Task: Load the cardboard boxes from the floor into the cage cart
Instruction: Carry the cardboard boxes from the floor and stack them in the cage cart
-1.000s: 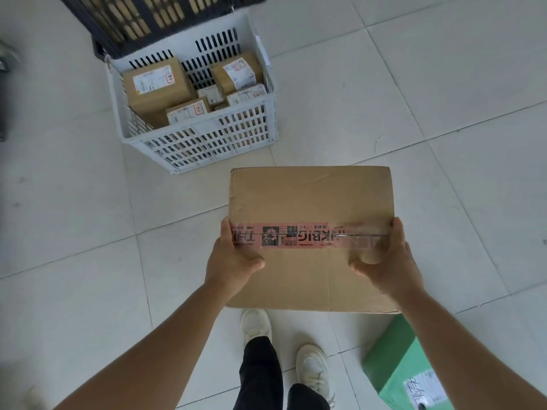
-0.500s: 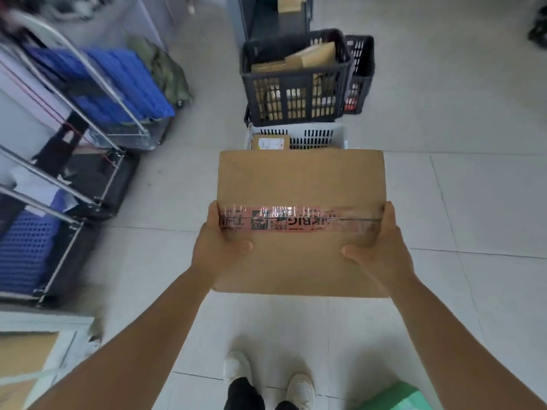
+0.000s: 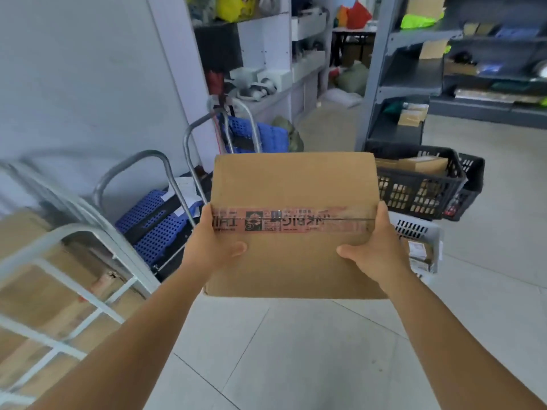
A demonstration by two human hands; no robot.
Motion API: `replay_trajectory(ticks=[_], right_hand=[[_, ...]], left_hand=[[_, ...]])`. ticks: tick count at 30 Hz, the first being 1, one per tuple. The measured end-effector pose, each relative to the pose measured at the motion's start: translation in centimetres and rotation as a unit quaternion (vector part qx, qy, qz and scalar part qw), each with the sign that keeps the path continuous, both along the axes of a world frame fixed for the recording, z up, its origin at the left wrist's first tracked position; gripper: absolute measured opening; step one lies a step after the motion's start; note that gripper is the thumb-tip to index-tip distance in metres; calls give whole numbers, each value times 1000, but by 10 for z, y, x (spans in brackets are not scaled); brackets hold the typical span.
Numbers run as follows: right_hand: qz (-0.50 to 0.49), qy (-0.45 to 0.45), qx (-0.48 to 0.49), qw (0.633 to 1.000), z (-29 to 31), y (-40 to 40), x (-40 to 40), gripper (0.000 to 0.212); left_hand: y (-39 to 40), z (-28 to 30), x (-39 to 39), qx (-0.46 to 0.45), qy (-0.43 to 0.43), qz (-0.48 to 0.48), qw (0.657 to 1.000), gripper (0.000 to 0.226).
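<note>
Between the two bare forearms, at chest height over the pale tiled floor (image 3: 296,350), a flat brown cardboard box sealed with a strip of printed red tape (image 3: 293,202) is carried clear of the ground. The left hand (image 3: 211,247) clasps its left edge and the right hand (image 3: 380,250) its right edge, each with the thumb laid on the top face and the fingers wrapped under, out of sight. The box's long axis runs from one hand to the other, and the tape follows it.

Down and to the left of this hold stands the white metal cage cart (image 3: 68,279), with brown cartons already showing behind its bars. It lies on the left hand's side, so that hand is nearer to it; the box will probably need to swing left and be lowered over the frame, left edge leading.

Further left and ahead are folded blue platform trolleys with grey tube handles (image 3: 159,214). Beyond the right hand sit a black plastic crate of parcels (image 3: 414,187) and a white slotted basket (image 3: 417,232). Grey shelving (image 3: 414,69) stands further back.
</note>
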State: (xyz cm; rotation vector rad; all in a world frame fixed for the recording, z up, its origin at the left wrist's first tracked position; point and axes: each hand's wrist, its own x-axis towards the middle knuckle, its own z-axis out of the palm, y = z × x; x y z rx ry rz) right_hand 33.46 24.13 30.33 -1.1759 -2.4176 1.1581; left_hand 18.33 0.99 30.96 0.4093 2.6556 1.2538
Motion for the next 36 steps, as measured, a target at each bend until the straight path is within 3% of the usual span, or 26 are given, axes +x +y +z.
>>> replay_trajectory(ticks=[7, 17, 28, 36], right_hand=[[95, 62, 7, 994, 60, -143, -52, 118], [216, 132, 37, 967, 134, -333, -91, 118], [350, 169, 37, 920, 172, -488, -143, 115], [414, 168, 38, 894, 169, -571, -220, 115]], left_hand=[[-170, 62, -7, 10, 66, 88, 994, 72], [-382, 138, 25, 34, 139, 215, 966, 88], [-536, 161, 41, 47, 166, 348, 922, 77], [-611, 153, 4, 30, 167, 419, 892, 72]])
